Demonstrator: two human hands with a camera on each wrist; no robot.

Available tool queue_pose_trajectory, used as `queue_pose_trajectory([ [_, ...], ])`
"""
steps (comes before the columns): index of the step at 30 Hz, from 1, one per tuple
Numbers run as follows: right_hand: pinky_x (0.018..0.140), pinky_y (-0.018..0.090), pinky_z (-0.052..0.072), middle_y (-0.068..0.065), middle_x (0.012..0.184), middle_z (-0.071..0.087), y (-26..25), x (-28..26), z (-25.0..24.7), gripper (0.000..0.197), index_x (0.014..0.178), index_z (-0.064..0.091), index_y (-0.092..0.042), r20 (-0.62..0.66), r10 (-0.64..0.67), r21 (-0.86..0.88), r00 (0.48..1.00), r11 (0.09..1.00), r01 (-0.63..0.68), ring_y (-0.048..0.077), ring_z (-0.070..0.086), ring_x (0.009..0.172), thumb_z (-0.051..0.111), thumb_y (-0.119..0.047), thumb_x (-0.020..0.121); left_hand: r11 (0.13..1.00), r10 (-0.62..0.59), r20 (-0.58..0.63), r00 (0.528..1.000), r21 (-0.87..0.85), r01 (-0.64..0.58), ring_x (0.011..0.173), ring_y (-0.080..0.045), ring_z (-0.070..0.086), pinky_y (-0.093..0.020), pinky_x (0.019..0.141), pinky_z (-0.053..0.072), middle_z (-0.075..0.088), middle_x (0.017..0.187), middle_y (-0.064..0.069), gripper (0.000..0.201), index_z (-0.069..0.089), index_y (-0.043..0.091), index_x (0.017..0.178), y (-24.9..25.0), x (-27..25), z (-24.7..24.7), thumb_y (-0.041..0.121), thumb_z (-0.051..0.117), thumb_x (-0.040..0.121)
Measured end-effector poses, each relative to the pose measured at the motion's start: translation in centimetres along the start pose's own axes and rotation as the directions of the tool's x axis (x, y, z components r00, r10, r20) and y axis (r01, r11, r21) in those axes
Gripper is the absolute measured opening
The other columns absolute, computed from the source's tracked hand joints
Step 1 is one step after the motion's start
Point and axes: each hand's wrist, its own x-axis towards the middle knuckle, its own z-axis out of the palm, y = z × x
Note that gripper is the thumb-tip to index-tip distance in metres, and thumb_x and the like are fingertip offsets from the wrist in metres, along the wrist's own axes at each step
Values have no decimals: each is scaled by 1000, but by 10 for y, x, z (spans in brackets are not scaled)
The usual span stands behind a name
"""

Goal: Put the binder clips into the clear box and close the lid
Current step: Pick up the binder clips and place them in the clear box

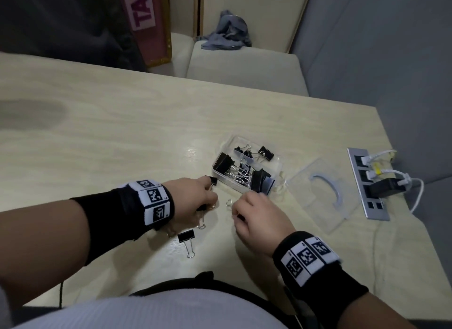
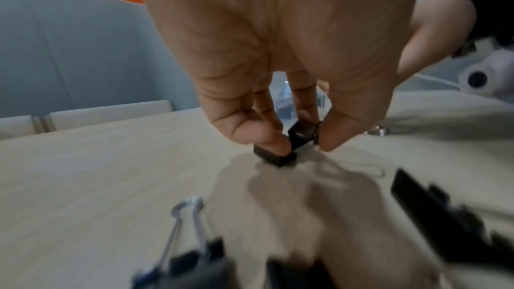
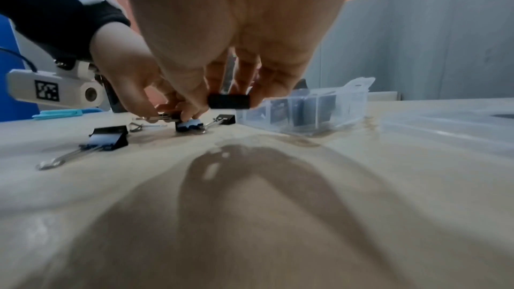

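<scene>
A clear box [image 1: 238, 139] stands open on the pale wooden table [image 1: 122, 145] and holds several black binder clips [image 1: 244, 168]. Its clear lid [image 1: 322, 194] lies flat to the right of it. My left hand [image 1: 210, 194] is at the box's near left corner, pinching a small black clip [image 2: 301, 134] between thumb and fingers, with a fingertip on another clip [image 2: 275, 157]. Just to its right, my right hand [image 1: 238, 211] pinches a small black clip [image 3: 229, 101] above the table. One loose clip [image 1: 186, 236] lies near my left wrist.
A metal socket strip [image 1: 367, 181] with plugs and white cables sits at the table's right edge. A grey cloth [image 1: 227, 32] lies on the bench beyond the table. In the right wrist view a blue object [image 3: 64, 113] lies behind my left hand.
</scene>
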Motion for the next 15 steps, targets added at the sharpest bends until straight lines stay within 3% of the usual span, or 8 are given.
queue_pose_trajectory([
  [3,76,35,45,0,96,56,4,9,-16,8,89,60,-19,-225,115,32,968,993,-110,22,49,90,58,-24,82,995,60,-7,998,-83,-60,91,-21,59,-28,74,46,54,110,3,34,60,27,107,0,-1,-21,34,68,76],
  [7,83,29,39,5,103,56,24,33,-40,9,92,63,-19,-393,390,258,833,916,-307,25,52,98,62,-19,82,976,50,-173,984,-200,-85,86,-15,59,-28,80,50,66,105,3,35,62,27,111,0,10,-56,29,69,76],
  [9,87,28,38,5,113,55,33,44,-52,19,105,61,-19,-383,475,316,792,873,-371,23,54,105,59,-23,86,950,-38,-328,944,-304,-68,89,-15,63,-29,85,51,68,110,1,44,56,25,123,1,22,-74,25,68,81],
  [11,95,30,38,5,127,51,39,51,-58,34,122,53,-18,-318,521,301,793,848,-436,22,51,114,56,-29,90,895,-154,-437,886,-442,-62,98,-16,66,-33,91,52,65,120,-2,62,40,24,139,1,34,-87,22,69,84],
  [13,100,33,37,7,135,47,43,53,-54,43,130,47,-16,-262,527,252,808,846,-470,23,48,121,55,-33,91,872,-233,-465,854,-488,-28,109,-18,64,-36,97,50,60,129,-7,71,29,22,146,-2,46,-92,19,67,86],
  [15,103,36,36,9,136,47,43,49,-45,49,132,45,-15,-196,504,198,841,861,-469,26,46,123,54,-37,90,897,-254,-442,860,-441,38,113,-21,61,-37,98,48,57,131,-7,67,31,22,145,-8,51,-85,17,63,86],
])
